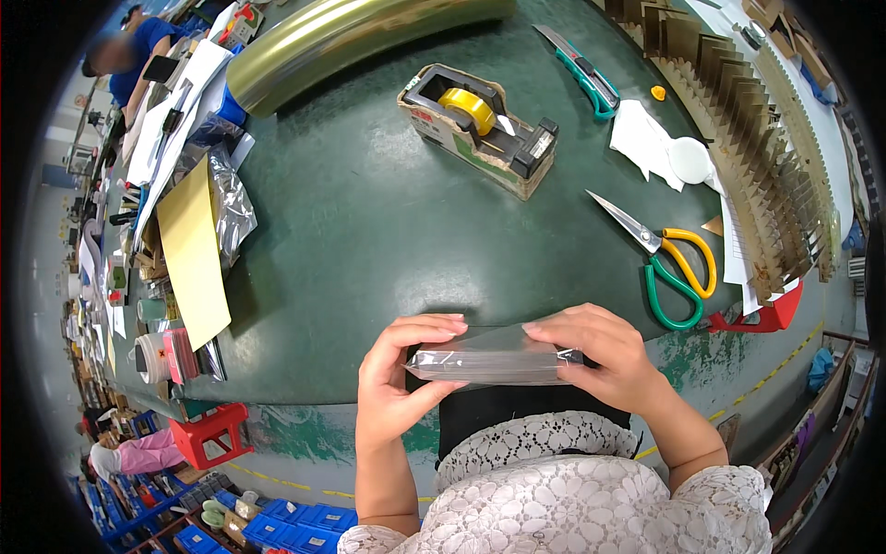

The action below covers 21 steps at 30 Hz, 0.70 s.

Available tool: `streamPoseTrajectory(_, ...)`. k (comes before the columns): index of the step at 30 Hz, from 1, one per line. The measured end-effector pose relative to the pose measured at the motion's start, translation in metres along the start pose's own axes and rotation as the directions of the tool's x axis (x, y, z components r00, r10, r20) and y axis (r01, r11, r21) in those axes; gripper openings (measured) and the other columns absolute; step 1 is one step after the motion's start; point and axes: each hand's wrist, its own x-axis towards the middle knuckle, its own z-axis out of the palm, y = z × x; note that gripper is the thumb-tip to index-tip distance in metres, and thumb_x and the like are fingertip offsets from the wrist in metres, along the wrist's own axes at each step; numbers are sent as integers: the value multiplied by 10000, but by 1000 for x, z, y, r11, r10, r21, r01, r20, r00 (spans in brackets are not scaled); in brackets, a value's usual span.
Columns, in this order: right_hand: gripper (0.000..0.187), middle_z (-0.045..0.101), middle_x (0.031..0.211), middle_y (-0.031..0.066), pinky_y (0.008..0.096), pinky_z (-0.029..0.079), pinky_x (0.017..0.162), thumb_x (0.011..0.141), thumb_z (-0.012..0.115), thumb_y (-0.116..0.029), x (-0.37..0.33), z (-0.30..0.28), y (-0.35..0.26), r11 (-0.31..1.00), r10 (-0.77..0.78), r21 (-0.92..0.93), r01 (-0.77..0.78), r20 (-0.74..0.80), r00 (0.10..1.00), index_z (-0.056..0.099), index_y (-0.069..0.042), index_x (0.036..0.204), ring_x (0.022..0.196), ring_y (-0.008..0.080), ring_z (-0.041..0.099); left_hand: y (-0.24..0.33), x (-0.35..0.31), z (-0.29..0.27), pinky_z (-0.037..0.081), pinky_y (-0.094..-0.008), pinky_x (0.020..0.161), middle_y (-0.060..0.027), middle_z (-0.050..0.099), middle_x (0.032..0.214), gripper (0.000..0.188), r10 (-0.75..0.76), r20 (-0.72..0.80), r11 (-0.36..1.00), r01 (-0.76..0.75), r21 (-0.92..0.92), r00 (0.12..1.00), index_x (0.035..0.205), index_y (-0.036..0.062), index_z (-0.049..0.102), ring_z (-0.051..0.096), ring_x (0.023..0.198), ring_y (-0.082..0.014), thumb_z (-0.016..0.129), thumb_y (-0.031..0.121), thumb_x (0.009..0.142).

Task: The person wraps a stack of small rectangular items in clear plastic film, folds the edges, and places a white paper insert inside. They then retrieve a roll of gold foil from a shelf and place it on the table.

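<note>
Between my two hands, at the near edge of the green table, is a flat stack of clear plastic film [494, 364]. My left hand [399, 369] grips its left end, fingers on top and thumb below. At the other end my right hand [604, 355] holds it the same way, with a small dark piece showing beside the fingers. The film looks shiny and layered; I cannot tell whether anything lies inside. Farther off stand a tape dispenser [480, 129] with a yellow roll and, to the right, scissors [660, 254] with one green and one yellow handle.
A large roll of yellowish film [360, 51] lies at the back. A teal utility knife [583, 74] rests at the far right, near slotted brown cardboard strips [738, 138]. Yellow paper [196, 249] and clutter line the left side. Red stools [214, 434] stand beyond the table. Another person is at the far left.
</note>
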Motion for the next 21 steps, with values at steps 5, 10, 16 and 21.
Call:
streamPoseTrajectory(5,438,715,1127,118,384,548,835,732,768,-14,-1,0,1,1000,-9,-26,9,9,1000,684,-25,1162,970,297,687,1,1,-1,506,-451,987,-170,679,1112,425,13,18,1000,-14,10,1000,1059,-8,630,639,1132,-342,809,-80,680)
streamPoseTrajectory(10,449,714,1130,117,384,551,833,720,769,-9,-1,0,-1,1000,-3,-31,3,16,1000,683,-24,1161,975,299,687,3,1,0,508,-456,981,-169,689,1094,384,26,22,1000,-26,12,999,1021,-6,650,647,1118,-353,813,-67,678)
streamPoseTrajectory(16,443,709,1128,125,380,551,827,715,774,-7,-3,0,-1,999,-15,-32,16,24,1000,683,-23,1149,982,303,686,3,-3,-3,508,-454,970,-177,694,1095,384,10,31,1000,-10,21,999,1015,-10,662,651,1114,-353,812,-28,662)
streamPoseTrajectory(21,427,708,1132,125,379,550,829,716,779,-9,-3,0,-1,999,-32,-22,33,29,999,684,-21,1132,1002,300,686,3,-6,-3,512,-450,963,-178,698,1087,382,-22,21,1000,22,20,1000,1005,-10,669,660,1098,-352,804,-12,648)
